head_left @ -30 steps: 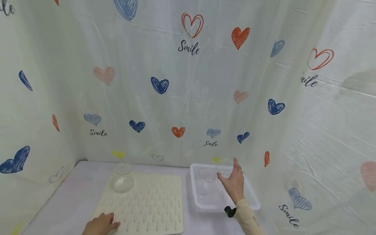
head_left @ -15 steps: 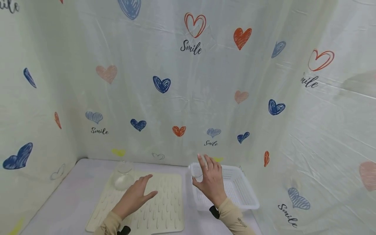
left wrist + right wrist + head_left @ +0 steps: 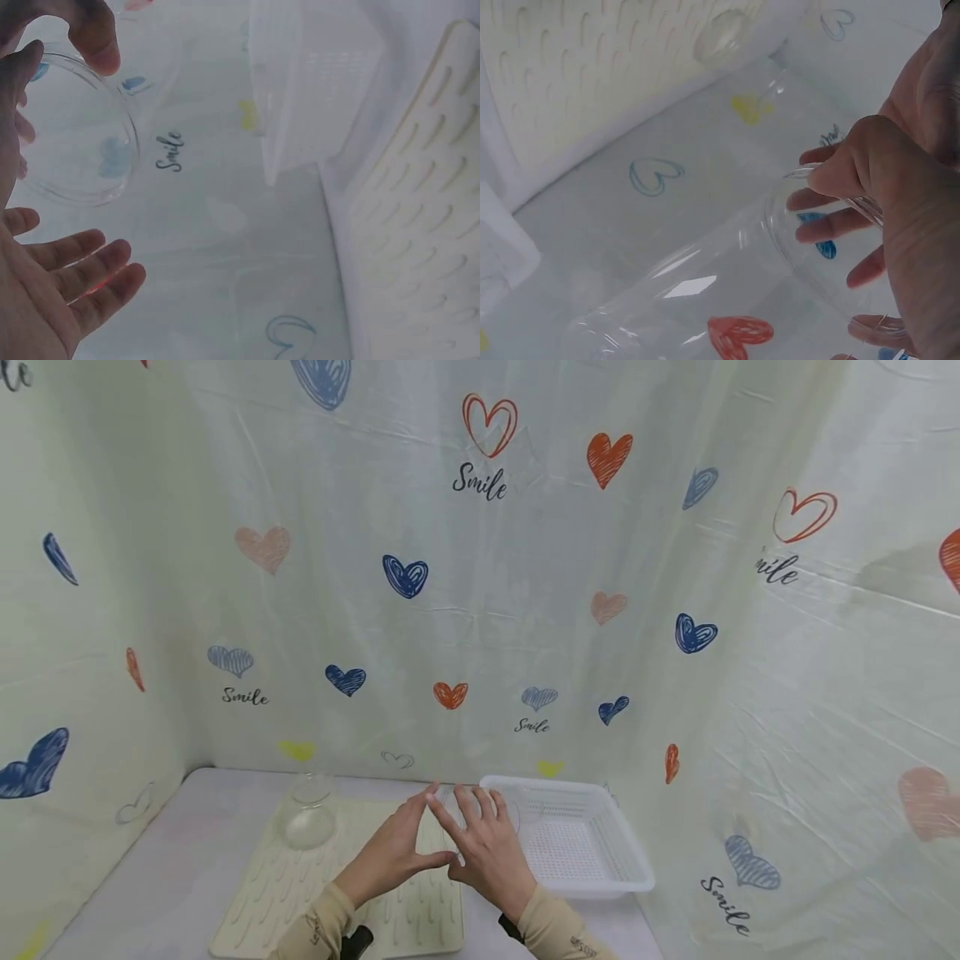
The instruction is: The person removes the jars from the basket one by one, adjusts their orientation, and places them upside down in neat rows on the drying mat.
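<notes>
1. Two bare hands sit close together in the head view, index tips and thumbs nearly meeting; whether they touch is unclear.
2. The right hand [image 3: 491, 856] grips a clear, round-mouthed, see-through vessel [image 3: 694, 285], thumb at its rim, probably because the rim gives a sure hold on a slick wall.
3. The left hand [image 3: 393, 856] has its fingers extended and spread beside the vessel, perhaps to steady it; I cannot tell whether it touches.
4. That vessel is off the table, near the gap between a cream, ridged rectangular mat [image 3: 408, 917] and a white, perforated plastic basket [image 3: 611, 887].
5. Another clear, rounded vessel [image 3: 307, 827] rests on the mat's far left corner, where the ridges likely lift it for airflow and leave room nearer the person.
</notes>
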`<state>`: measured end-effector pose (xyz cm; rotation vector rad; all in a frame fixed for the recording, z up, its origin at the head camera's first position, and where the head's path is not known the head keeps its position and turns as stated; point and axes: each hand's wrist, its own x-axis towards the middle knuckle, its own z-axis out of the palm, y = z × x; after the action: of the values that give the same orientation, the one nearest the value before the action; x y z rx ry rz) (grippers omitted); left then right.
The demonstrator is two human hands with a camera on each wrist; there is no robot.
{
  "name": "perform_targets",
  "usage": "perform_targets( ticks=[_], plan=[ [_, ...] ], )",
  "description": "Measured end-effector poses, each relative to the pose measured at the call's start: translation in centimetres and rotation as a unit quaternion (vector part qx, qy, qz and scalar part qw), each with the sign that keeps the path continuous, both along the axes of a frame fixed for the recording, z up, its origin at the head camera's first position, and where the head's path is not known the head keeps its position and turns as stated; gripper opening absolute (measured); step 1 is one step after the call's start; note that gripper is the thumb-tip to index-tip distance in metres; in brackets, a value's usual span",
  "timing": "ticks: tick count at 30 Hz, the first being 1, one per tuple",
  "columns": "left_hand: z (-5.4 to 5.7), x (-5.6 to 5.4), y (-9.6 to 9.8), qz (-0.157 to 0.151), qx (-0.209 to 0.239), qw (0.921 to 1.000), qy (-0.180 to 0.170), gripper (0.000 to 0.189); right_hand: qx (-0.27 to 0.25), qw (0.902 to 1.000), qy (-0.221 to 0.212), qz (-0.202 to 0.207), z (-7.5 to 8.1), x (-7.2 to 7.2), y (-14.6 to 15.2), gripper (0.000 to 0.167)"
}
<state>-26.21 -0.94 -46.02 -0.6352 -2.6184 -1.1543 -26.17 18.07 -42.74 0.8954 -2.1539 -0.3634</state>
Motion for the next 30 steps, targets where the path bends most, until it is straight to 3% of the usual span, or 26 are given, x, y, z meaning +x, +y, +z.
perform_targets(
  ticks=[10, 18, 22, 27, 30],
  plan=[
    [-0.4, -0.1, 0.3, -0.019, -0.020, 0.9996, 0.002, 0.103, 0.012, 0.9994, -0.033, -0.003, -0.6, 0.8, -0.7, 0.125],
    [-0.7, 0.0, 0.0, -0.027, 0.035, 0.9989, -0.014, 0.094, -0.005, 0.9982, -0.057, 0.020, -0.8, 0.9, -0.8, 0.119],
    [-0.8, 0.1, -0.6, -0.020, 0.048, 0.9986, -0.010, 0.092, -0.014, 0.9968, -0.071, 0.035, -0.7, 0.7, -0.5, 0.114],
    [-0.3, 0.1, -1.5, 0.000, 0.058, 0.9983, -0.005, 0.091, -0.025, 0.9980, -0.056, 0.018, -0.2, -0.1, 0.9, 0.116],
    [-0.2, 0.2, -2.2, 0.014, 0.062, 0.9979, 0.010, 0.091, -0.071, 0.9947, -0.073, 0.015, -0.1, -0.6, 2.0, 0.117]
  ],
)
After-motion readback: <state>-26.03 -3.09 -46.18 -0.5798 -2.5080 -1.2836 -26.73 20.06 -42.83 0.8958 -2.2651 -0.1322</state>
